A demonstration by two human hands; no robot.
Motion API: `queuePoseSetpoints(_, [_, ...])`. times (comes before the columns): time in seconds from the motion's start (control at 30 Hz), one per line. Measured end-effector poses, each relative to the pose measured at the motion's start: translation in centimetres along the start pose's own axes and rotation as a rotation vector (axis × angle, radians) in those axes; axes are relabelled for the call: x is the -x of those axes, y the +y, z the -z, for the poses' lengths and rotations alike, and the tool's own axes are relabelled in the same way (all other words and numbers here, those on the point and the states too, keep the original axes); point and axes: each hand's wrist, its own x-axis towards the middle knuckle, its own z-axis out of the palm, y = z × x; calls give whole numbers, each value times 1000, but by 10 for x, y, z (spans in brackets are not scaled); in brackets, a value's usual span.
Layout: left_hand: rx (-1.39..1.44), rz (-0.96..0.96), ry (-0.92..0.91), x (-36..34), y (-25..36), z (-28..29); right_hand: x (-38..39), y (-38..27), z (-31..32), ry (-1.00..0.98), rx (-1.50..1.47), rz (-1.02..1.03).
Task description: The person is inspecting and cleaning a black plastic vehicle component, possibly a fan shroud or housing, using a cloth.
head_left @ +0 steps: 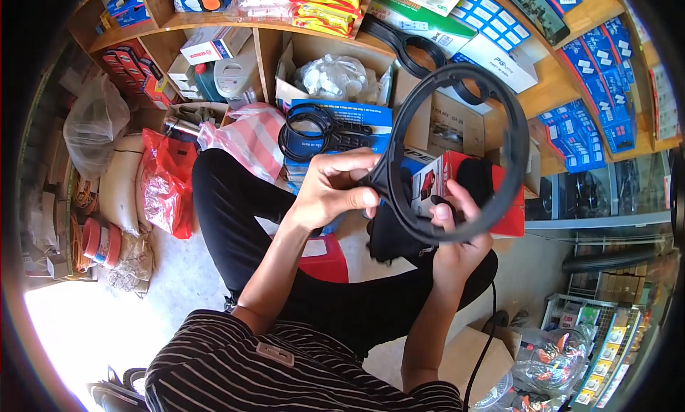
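A large black plastic ring (523, 144) with a short stem is held up in front of me. My left hand (335, 187) grips the stem, thumb on the near side and fingers curled behind. My right hand (458, 251) is at the ring's lower right, partly hidden behind its rim. A small dark piece (437, 200) shows at the right thumb and fingertips, which are bent around it; its kind is too small to tell. Behind the ring stands a red and white box (508, 215) with a black item over its top.
Coiled black rings (307, 131) lie on a blue box (364, 116). Another black ring-shaped part (422, 53) rests on the wooden shelf (235, 28), near a phone (536, 12) and blue packets (596, 76). A red bag (169, 183) and a striped bag (250, 137) are left of my knees.
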Motion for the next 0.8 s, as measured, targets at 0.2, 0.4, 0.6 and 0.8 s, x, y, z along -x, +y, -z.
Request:
queuePoseSetpoints(0.2, [5,131,-146,4,6,-2,-13,-30,-13,-143,-74,35])
queuePoseSetpoints(0.4, [-96,-11,-218,1,0,2,-16,-39,-23,-150,-85,77])
queuePoseSetpoints(0.6, [-195,-125,-315,-3,-3,9,-33,-37,-23,-107,233,548])
queuePoseSetpoints(0.8, [-158,5,-198,5,1,3,-46,-28,-28,-161,416,699])
